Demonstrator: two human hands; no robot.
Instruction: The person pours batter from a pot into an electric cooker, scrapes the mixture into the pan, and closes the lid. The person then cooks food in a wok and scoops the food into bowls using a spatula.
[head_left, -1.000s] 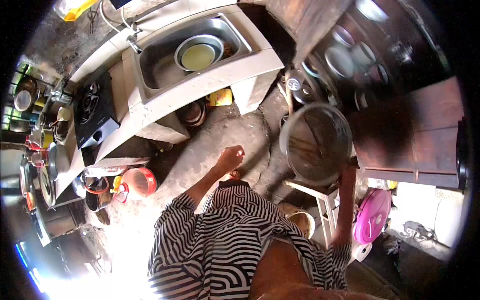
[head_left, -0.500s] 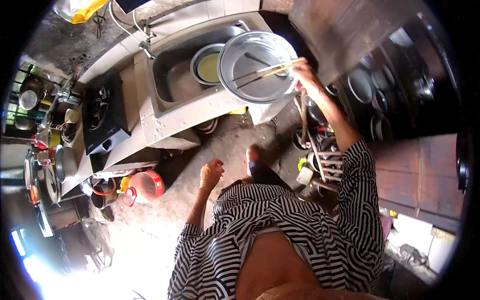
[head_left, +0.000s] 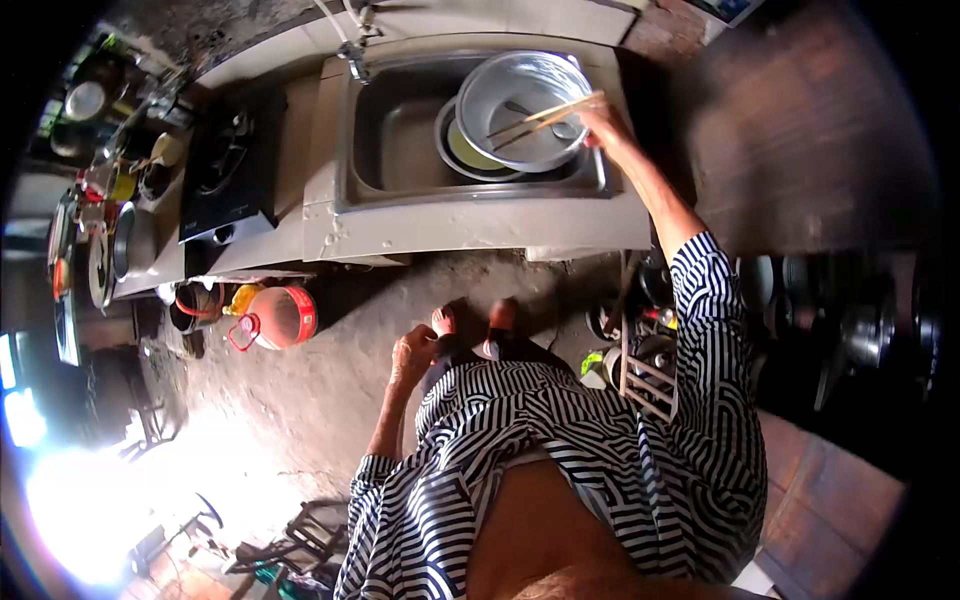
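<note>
My right hand (head_left: pixel 606 128) grips the rim of a large metal basin (head_left: pixel 476 84) over the right part of the sink (head_left: pixel 398 180). A pair of chopsticks (head_left: pixel 545 120) juts from the same hand across the basin. Inside the basin lies a metal spoon (head_left: pixel 518 108). Partly hidden under the basin, a smaller metal bowl (head_left: pixel 446 150) with yellowish-green liquid stands in the sink. Whether the two touch, I cannot tell. My left hand (head_left: pixel 412 352) hangs low near my waist, its fingers curled and nothing visible in them.
Left of the sink is a black gas stove (head_left: pixel 228 170) on the counter, with the tap (head_left: pixel 354 58) behind the sink. A large plastic jug (head_left: pixel 278 318) stands on the floor at left. A wooden rack (head_left: pixel 645 385) stands near my right side.
My right hand has brought the basin over the sink, above the smaller bowl. I have turned to face the sink more squarely. My left hand remains low at my side.
</note>
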